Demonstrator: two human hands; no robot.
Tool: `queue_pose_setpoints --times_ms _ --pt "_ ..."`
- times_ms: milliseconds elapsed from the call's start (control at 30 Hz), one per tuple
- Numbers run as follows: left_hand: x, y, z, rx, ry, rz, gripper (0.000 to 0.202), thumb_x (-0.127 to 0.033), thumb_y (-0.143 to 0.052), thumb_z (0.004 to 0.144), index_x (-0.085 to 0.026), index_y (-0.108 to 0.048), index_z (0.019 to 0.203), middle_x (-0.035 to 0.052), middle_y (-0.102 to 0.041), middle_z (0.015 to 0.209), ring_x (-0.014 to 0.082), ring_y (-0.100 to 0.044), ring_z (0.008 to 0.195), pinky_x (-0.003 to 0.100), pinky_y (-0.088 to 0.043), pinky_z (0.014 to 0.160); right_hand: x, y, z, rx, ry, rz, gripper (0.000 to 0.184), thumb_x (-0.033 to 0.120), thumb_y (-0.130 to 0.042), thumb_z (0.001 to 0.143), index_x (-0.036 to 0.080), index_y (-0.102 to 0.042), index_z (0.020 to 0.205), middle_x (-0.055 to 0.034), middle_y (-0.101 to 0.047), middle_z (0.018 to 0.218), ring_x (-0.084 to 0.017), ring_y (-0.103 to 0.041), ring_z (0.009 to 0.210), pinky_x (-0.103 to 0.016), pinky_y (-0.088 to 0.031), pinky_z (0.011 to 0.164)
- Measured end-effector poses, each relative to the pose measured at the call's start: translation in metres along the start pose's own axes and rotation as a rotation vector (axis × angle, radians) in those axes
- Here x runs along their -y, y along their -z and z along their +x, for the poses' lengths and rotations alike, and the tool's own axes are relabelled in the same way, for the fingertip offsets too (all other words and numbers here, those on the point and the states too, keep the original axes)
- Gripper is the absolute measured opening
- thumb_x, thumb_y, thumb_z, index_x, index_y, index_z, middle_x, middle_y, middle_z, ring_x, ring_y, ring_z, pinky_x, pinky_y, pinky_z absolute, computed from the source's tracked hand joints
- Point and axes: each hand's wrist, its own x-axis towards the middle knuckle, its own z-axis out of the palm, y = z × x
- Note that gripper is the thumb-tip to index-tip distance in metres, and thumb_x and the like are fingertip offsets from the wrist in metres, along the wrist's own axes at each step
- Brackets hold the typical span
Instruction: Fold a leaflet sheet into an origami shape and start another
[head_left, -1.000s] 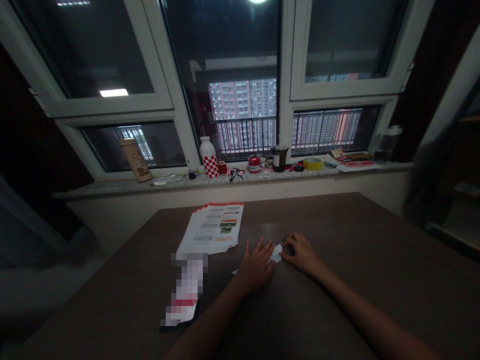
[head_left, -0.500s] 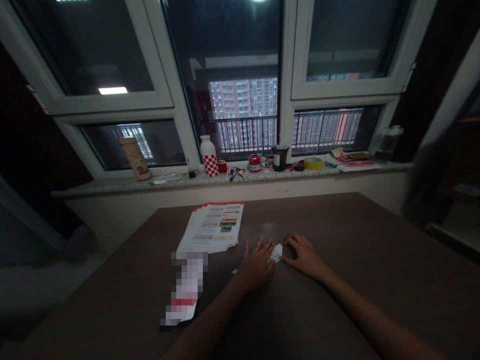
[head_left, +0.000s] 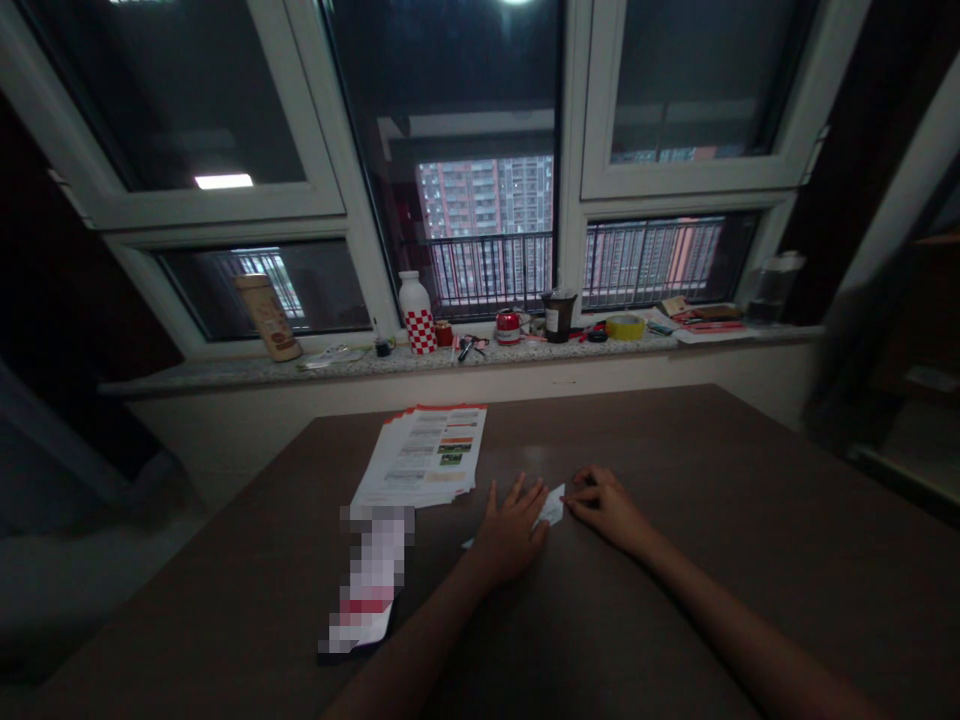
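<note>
A small piece of folded white paper (head_left: 551, 508) lies on the brown table (head_left: 645, 430), partly covered by my left hand. My left hand (head_left: 511, 530) rests flat over it, fingers spread. From under the palm, a thin pale tip of the paper shows on the left. At the paper's right corner, my right hand (head_left: 606, 508) has its thumb and index finger pinched together, touching the edge there. The other fingers of that hand are curled. How the paper is folded under the palm is hidden.
Left of my hands lie a fanned stack of printed sheets (head_left: 424, 455) and a blurred-out phone-like object (head_left: 371, 580). Beyond the table, the windowsill (head_left: 345, 375) holds a checkered bottle (head_left: 418, 315), a tan flask (head_left: 268, 318), a dark cup (head_left: 558, 318) and yellow tape (head_left: 625, 327).
My right thumb and index finger have drawn together at the paper's right corner, which now shows as a sharper point. My left hand stays in place.
</note>
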Motion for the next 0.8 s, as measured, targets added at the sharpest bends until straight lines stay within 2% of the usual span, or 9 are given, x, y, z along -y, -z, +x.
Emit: queue_pose_setpoints --times_ms 200,500,733,800 --pt "-0.001 0.000 -0.001 -0.007 0.002 0.005 0.052 -0.045 -0.023 0.098 -0.030 -0.022 0.148 0.0005 -0.026 0.155 0.0257 -0.009 0.145 0.066 -0.006 0.111 0.000 -0.003 0.003 -0.064 -0.015 -0.119 0.022 0.033 -0.056 0.089 0.027 -0.075 0.099 -0.0086 -0.056 0.103 -0.022 -0.053 0.100 -0.035 -0.043 0.091" --pt "-0.002 0.002 -0.001 -0.005 0.006 -0.022 0.052 -0.042 -0.029 0.097 -0.030 -0.022 0.147 -0.0003 -0.025 0.155 0.0246 -0.011 0.145 0.065 -0.007 0.112 -0.001 -0.006 0.003 -0.061 0.015 -0.192 0.026 0.033 -0.052 0.092 0.026 -0.072 0.107 -0.0098 -0.056 0.103 -0.024 -0.053 0.101 -0.037 -0.044 0.091" --pt "0.001 0.000 0.001 -0.039 0.039 -0.085 0.057 -0.039 -0.040 0.094 -0.023 -0.025 0.146 0.0044 -0.026 0.155 0.0232 -0.013 0.145 0.057 -0.013 0.115 0.009 0.004 -0.003 -0.027 0.168 -0.111 0.032 0.032 -0.055 0.090 0.028 -0.063 0.121 -0.0091 -0.056 0.120 -0.024 -0.052 0.112 -0.040 -0.042 0.097" --pt "0.003 -0.003 0.001 -0.082 0.039 -0.119 0.055 -0.039 -0.043 0.093 -0.021 -0.030 0.144 0.0063 -0.029 0.154 0.0235 -0.015 0.144 0.054 -0.015 0.116 0.014 0.006 -0.004 0.045 0.250 -0.082 0.029 0.030 -0.052 0.092 0.031 -0.065 0.118 -0.0066 -0.058 0.120 -0.023 -0.052 0.113 -0.039 -0.041 0.098"
